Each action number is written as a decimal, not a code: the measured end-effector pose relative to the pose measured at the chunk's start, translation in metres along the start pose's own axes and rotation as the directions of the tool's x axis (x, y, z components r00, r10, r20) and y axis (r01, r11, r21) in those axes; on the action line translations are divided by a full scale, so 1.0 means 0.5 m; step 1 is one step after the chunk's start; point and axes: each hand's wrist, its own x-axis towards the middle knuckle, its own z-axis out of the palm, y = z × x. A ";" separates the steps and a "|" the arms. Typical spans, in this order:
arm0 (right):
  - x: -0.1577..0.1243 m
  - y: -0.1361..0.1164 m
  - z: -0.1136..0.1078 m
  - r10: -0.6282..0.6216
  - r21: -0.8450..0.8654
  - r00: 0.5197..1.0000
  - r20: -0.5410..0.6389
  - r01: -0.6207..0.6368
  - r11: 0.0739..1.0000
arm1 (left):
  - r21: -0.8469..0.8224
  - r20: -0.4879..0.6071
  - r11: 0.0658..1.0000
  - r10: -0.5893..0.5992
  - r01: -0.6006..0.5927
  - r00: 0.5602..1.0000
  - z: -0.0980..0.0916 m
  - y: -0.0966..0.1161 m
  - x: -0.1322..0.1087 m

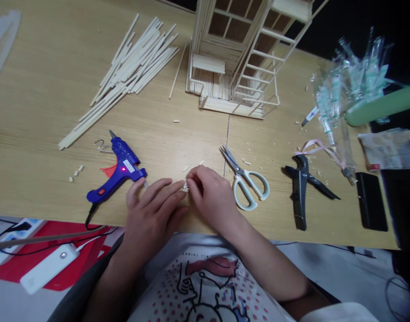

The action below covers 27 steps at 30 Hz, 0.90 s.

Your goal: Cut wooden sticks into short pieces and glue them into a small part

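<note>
Near the table's front edge, my left hand (158,205) lies with its fingers stretched out, the fingertips at a small cluster of short cut stick pieces (185,188). My right hand (209,192) is curled at the other side of that cluster, thumb and fingers pinched together; what sits between them is hidden. Two loose stick bits (186,168) rest just beyond the fingertips. A blue glue gun (119,170) with a lit red light lies left of my left hand. To the right of my right hand are scissors (243,176) with pale handles, blades slightly apart.
A wooden stick model house (233,67) with a ladder stands at the back. Loose wooden sticks (124,76) are heaped at left. On the right lie a black cutter tool (302,188), a black phone-like slab (371,201), clear plastic wrappers (345,85) and a green object (386,103).
</note>
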 end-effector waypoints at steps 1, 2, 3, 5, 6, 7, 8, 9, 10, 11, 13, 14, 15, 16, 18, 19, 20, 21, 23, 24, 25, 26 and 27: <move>0.001 0.002 -0.001 -0.002 0.028 1.000 -0.011 0.002 1.000 | 0.002 0.001 1.000 0.000 0.000 1.000 0.000 0.000 0.000; 0.003 0.003 -0.003 -0.001 0.064 1.000 -0.022 0.002 0.998 | 0.003 0.002 1.000 0.000 0.000 1.000 -0.001 0.000 0.000; 0.005 0.005 -0.005 0.003 0.102 1.000 -0.031 0.000 0.995 | 0.003 0.002 1.000 -0.001 0.001 1.000 -0.001 0.001 0.000; 0.009 0.008 -0.009 0.016 0.174 0.999 -0.039 -0.009 0.985 | 0.003 0.004 1.000 -0.001 0.001 1.000 -0.002 0.001 0.000; 0.010 0.008 -0.012 0.024 0.203 0.999 -0.039 -0.016 0.979 | 0.004 0.003 1.000 -0.002 0.002 1.000 -0.002 0.001 0.000; 0.011 0.009 -0.014 0.034 0.228 0.999 -0.041 -0.024 0.973 | 0.007 0.004 1.000 -0.002 0.002 1.000 -0.002 0.001 0.000; 0.012 0.009 -0.017 0.046 0.254 0.998 -0.047 -0.033 0.967 | 0.008 0.007 1.000 0.000 0.000 1.000 -0.002 0.001 0.000; 0.011 0.008 -0.020 0.061 0.288 0.996 -0.058 -0.042 0.957 | 0.009 0.008 1.000 0.000 0.000 1.000 -0.002 0.001 0.001; 0.010 0.008 -0.023 0.079 0.328 0.994 -0.070 -0.052 0.943 | 0.008 0.007 1.000 0.000 0.000 1.000 -0.002 0.002 0.001; 0.009 0.008 -0.027 0.098 0.370 0.992 -0.085 -0.060 0.927 | 0.005 0.006 1.000 -0.001 0.001 1.000 -0.002 0.002 0.001; 0.005 0.010 -0.035 0.109 0.429 0.986 -0.123 -0.047 0.902 | -0.002 0.012 1.000 -0.009 0.009 1.000 -0.002 0.004 0.002; 0.002 0.012 -0.038 0.088 0.431 0.986 -0.143 -0.018 0.902 | -0.007 0.015 1.000 -0.014 0.014 1.000 -0.002 0.004 0.002; -0.001 0.014 -0.041 0.045 0.408 0.987 -0.156 0.022 0.913 | -0.012 0.020 1.000 -0.019 0.020 1.000 -0.002 0.005 0.001; -0.004 0.017 -0.044 -0.013 0.366 0.988 -0.153 0.069 0.928 | -0.019 0.023 1.000 -0.025 0.025 0.999 -0.003 0.005 0.001; -0.011 0.024 -0.045 -0.128 0.263 0.988 -0.084 0.146 0.954 | -0.031 0.018 0.999 -0.032 0.033 0.999 -0.003 0.005 0.000; -0.015 0.027 -0.044 -0.161 0.217 0.987 -0.032 0.164 0.962 | -0.035 0.015 0.999 -0.031 0.032 0.999 -0.003 0.004 0.000; -0.019 0.029 -0.043 -0.175 0.182 0.984 0.017 0.169 0.969 | -0.039 0.013 0.999 -0.030 0.031 0.999 -0.003 0.004 -0.001; -0.023 0.030 -0.041 -0.176 0.155 0.983 0.056 0.166 0.974 | -0.040 0.013 0.999 -0.028 0.029 1.000 -0.003 0.003 -0.001; -0.029 0.029 -0.038 -0.163 0.105 0.981 0.104 0.152 0.983 | -0.043 0.018 0.999 -0.023 0.024 1.000 -0.003 0.002 0.000; -0.030 0.026 -0.037 -0.153 0.076 0.981 0.123 0.144 0.987 | -0.045 0.020 0.999 -0.022 0.023 1.000 -0.003 0.002 0.000; -0.030 0.023 -0.036 -0.141 0.046 0.980 0.143 0.136 0.990 | -0.046 0.021 0.999 -0.021 0.022 1.000 -0.003 0.002 0.000; -0.030 0.019 -0.036 -0.128 0.014 0.978 0.162 0.128 0.992 | -0.046 0.021 0.999 -0.020 0.021 1.000 -0.003 0.002 0.001; -0.028 0.016 -0.036 -0.114 -0.017 0.977 0.182 0.119 0.993 | -0.047 0.021 0.999 -0.018 0.019 1.000 -0.003 0.003 0.001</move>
